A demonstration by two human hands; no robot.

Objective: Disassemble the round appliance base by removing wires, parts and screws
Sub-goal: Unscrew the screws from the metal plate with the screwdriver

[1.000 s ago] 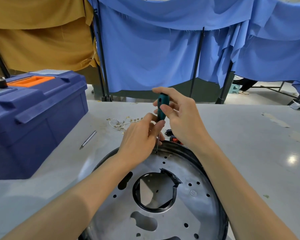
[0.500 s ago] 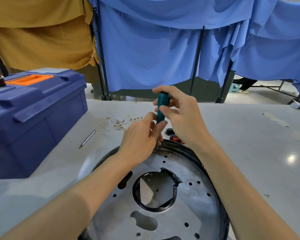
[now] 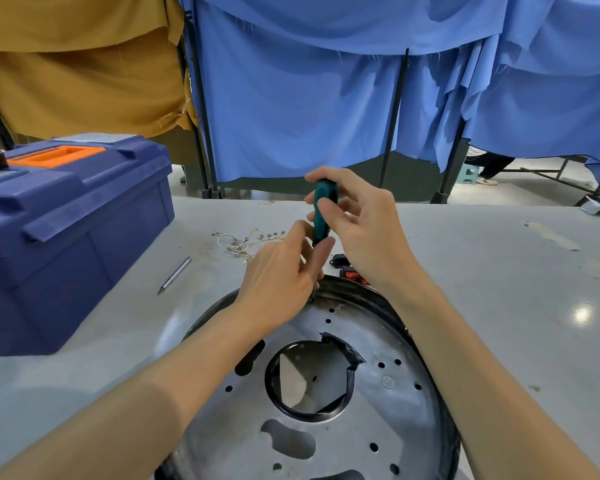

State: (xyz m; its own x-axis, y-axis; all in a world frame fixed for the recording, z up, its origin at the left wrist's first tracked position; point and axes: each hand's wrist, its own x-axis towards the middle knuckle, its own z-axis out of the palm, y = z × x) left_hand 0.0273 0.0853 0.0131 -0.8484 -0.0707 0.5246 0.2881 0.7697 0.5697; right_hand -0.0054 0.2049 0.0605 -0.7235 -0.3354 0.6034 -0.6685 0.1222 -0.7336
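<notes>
While it lies flat on the grey table (image 3: 499, 306) at the near edge, directly below the person, the round appliance base (image 3: 378, 427) shows as a shallow disc of bright, scuffed sheet metal set in a dark raised rim. Its face is pierced by many small round holes and a few larger curved cut-outs. At the middle is a wide round opening lined with a black ring; a torn flap of black material sticks up from the ring's upper right side, and the table shows through the hole.

A screwdriver (image 3: 323, 216) with a teal handle stands almost upright over the far part of the base, its tip down on the metal just inside the rim. The right hand (image 3: 364, 233) grips the handle, thumb on the near face and fingers curled round the far side. The left hand (image 3: 278, 275) has its fingers bent round the thin shaft just under the handle, pinching it; the shaft is mostly hidden behind them.

Just beyond the rim, partly behind the right wrist, lie small black and red parts (image 3: 347, 270). A tangle of pale wires (image 3: 246, 240) with metal terminals rests farther out, left of the hands. A slim metal rod (image 3: 174, 275) lies beside a dark blue toolbox (image 3: 73, 237) with an orange handle recess. Blue cloth (image 3: 291, 116) and mustard cloth (image 3: 84, 81) hang behind the table.
</notes>
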